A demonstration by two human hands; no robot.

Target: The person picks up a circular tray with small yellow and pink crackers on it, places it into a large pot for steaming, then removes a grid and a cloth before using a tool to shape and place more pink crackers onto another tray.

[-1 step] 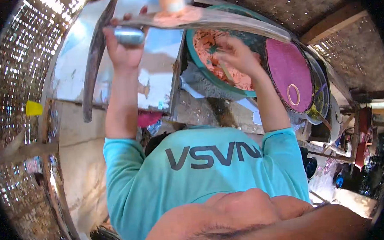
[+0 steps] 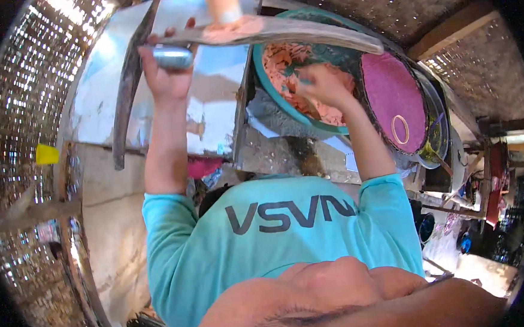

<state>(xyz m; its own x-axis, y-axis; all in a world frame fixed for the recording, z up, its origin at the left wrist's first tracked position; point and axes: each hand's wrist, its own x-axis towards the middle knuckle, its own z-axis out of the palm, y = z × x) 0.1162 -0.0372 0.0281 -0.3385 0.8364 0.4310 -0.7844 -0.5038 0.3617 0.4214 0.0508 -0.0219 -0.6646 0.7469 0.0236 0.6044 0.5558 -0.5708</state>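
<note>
A shiny, silvery-blue cylinder [image 2: 172, 57] lies across my left hand [image 2: 170, 80]. My fingers curl up behind it, close to the end of a long weathered wooden bar [image 2: 308, 30]. An upright pale post [image 2: 221, 4] meets this bar, with pinkish-orange paste [image 2: 233, 28] around its foot. To the right, my right hand [image 2: 324, 86] reaches down into a teal basin [image 2: 269, 82] of the same crumbly paste. Its fingers are bent and partly hidden, and what they grip cannot be made out.
A second dark, curved wooden piece [image 2: 127, 94] runs down the left side of a pale tabletop [image 2: 105, 104]. Right of the basin is a round magenta surface [image 2: 389, 90] with a beige ring [image 2: 400, 130] on it. A yellow cup-like thing [image 2: 46, 154] is at the woven wall.
My right hand's fingers have shifted slightly lower over the paste. The wooden bar and the post have moved a little to the left in view. My left hand still holds the cylinder.
</note>
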